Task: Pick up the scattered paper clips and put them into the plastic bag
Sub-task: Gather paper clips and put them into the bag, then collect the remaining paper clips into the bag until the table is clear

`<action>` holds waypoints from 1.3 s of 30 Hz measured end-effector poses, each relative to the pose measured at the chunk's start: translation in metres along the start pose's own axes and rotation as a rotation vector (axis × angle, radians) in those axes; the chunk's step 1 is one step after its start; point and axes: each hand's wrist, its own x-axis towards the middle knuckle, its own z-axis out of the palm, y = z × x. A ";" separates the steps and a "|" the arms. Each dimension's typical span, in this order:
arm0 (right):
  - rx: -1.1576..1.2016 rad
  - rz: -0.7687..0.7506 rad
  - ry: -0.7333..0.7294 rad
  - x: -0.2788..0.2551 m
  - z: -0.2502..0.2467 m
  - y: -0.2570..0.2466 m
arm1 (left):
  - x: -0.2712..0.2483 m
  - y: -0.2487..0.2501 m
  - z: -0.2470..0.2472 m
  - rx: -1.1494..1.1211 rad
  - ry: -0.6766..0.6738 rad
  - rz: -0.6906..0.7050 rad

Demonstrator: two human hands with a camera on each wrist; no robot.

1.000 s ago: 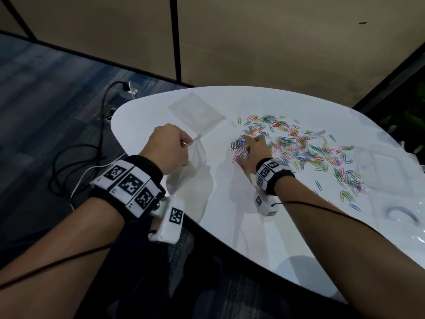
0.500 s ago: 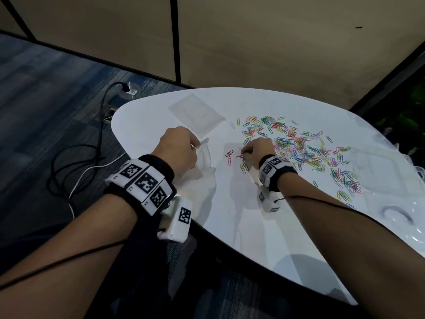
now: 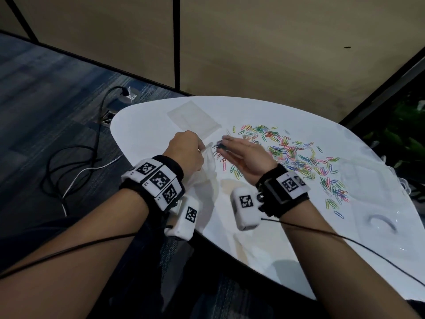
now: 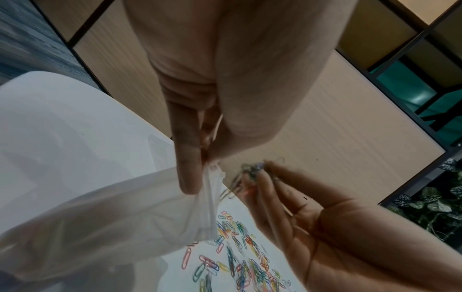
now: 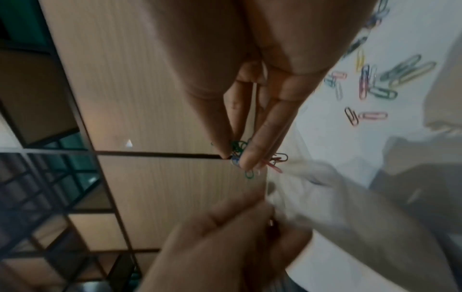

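My left hand pinches the top edge of a clear plastic bag, which hangs down to the white table. My right hand is raised just right of the bag's mouth, fingertips pinching a small bunch of paper clips. Many coloured paper clips lie scattered over the table to the right. A few lie close under my right hand.
A second flat clear bag lies at the table's far side. Clear plastic packaging sits at the right edge. Black and white cables trail on the carpet to the left. A beige partition wall stands behind.
My right hand has lifted from the table with a pinch of clips and moved left to the bag's mouth. My left hand has raised the bag's edge slightly.
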 end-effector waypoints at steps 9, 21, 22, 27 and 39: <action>-0.835 -0.197 0.143 0.001 0.020 0.042 | 0.001 0.004 0.003 -0.048 -0.015 0.009; -1.402 -0.439 -0.106 0.004 0.029 0.026 | -0.003 0.003 -0.002 -0.038 -0.008 0.042; -1.381 -0.415 -0.165 0.004 0.028 0.022 | -0.003 0.002 -0.002 -0.040 -0.003 0.042; -0.790 -0.295 -0.009 0.017 0.001 -0.002 | 0.002 -0.009 -0.009 -0.044 0.041 0.005; -2.134 -0.198 -0.309 0.063 -0.066 0.074 | 0.004 -0.008 -0.007 -0.036 0.033 0.003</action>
